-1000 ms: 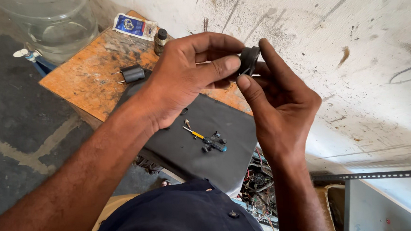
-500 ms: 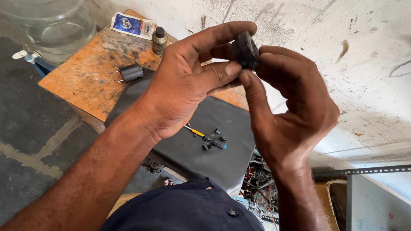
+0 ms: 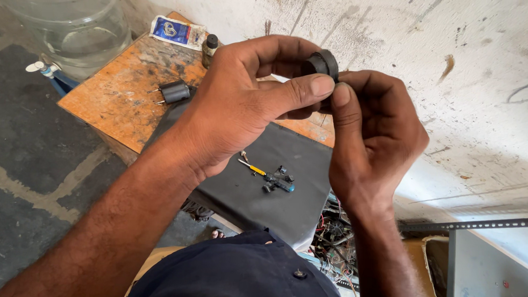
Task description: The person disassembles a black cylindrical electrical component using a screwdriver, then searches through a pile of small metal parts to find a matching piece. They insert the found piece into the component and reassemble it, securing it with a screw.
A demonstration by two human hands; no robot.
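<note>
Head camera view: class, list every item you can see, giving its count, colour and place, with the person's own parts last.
round part: one, black, pinched between both hands
wooden board: one, orange-brown, on the floor by the wall
mat: one, black, over the board
cylinder part: one, dark, with pins, on the board
small bottle: one, dark, at the board's far edge
sachet: one, blue and white, at the far corner
screwdriver: one, yellow-handled, on the mat
water jug: one, clear, far left
left hand: one, grip on the round part
right hand: one, grip on the round part
</note>
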